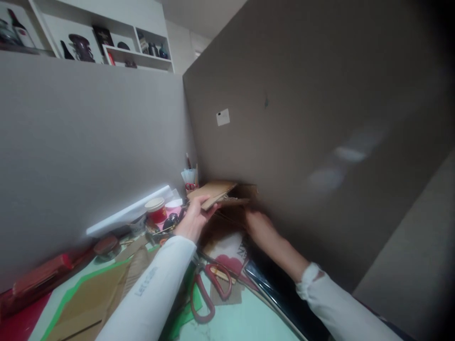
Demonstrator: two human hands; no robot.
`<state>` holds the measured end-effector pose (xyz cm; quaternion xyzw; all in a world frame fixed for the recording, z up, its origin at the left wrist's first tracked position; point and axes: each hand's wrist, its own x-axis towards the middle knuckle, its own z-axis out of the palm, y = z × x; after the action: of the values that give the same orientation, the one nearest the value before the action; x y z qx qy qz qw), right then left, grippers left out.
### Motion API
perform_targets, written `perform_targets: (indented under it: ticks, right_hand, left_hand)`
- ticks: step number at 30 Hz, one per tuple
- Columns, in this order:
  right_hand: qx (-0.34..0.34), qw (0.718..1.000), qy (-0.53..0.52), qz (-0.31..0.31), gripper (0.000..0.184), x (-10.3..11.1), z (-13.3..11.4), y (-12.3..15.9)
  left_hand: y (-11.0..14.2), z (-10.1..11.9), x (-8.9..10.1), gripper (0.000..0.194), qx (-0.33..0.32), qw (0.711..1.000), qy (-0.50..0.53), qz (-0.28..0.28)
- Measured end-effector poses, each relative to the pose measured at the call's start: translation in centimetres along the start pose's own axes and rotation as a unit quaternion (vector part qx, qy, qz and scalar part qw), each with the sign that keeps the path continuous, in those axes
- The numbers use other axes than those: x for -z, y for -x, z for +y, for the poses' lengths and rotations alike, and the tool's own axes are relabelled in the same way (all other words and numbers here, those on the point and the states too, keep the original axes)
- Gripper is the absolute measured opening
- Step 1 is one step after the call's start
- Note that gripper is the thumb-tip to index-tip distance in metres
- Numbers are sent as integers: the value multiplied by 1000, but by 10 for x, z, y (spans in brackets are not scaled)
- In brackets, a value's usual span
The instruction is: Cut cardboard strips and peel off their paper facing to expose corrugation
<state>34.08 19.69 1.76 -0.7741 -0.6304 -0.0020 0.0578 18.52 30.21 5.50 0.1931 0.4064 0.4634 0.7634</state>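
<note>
My left hand reaches toward the desk's far corner and grips a flat piece of brown cardboard by its near edge, thumb on top. My right hand lies lower, under and behind that cardboard in the shadow against the brown partition; its fingers are hidden. Both arms wear white sleeves.
Red-handled scissors lie on the pale green desk near my left forearm. Cardboard sheets lie at the left, with a red cup with a beige lid, a pen holder and a white roll behind. Grey partitions enclose the corner.
</note>
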Motion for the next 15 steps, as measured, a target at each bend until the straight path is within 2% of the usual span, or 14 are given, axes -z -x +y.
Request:
perform_targets:
  ticks: [6, 15]
  right_hand:
    - [-17, 999, -18, 21, 30, -13, -9, -10]
    - [-52, 992, -66, 92, 23, 17, 27, 34]
  left_hand:
    - [1, -5, 9, 34, -3, 1000, 11, 0]
    - [2, -3, 12, 32, -12, 1000, 26, 10]
